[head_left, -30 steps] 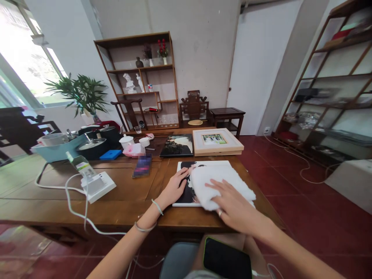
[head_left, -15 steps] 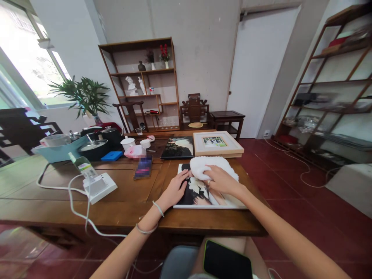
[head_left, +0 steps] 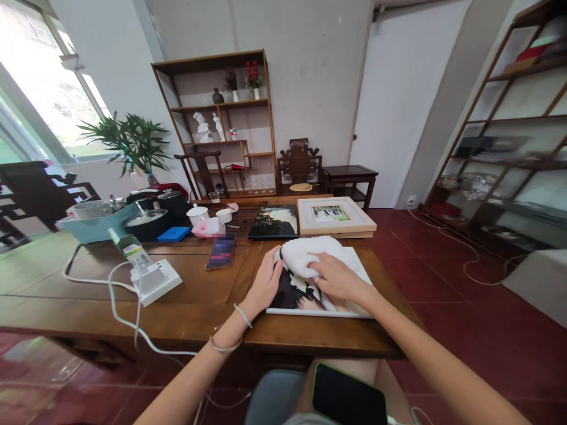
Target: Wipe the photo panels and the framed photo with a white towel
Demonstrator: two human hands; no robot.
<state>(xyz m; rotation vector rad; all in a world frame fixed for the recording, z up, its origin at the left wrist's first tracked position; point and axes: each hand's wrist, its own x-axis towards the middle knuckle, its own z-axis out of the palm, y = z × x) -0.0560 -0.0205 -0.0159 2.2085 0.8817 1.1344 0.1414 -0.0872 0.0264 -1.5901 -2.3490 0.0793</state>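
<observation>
A large photo print (head_left: 305, 295) lies flat on the wooden table (head_left: 195, 295) in front of me. My right hand (head_left: 339, 277) presses a white cloth (head_left: 305, 257) onto the upper part of the print, fingers curled over the cloth. My left hand (head_left: 266, 286) lies flat with fingers spread on the print's left edge, holding it steady.
Behind the print lie a dark photo (head_left: 273, 221) and a light wooden framed picture (head_left: 334, 216). To the left are a white power strip (head_left: 155, 280) with cables, a purple box (head_left: 221, 251), a blue tub (head_left: 95, 224), pots and cups. A phone (head_left: 348, 395) rests on my lap.
My right hand slid the white cloth from the near right part of the print up to its far edge, then slightly left. My left hand stayed on the print's left edge.
</observation>
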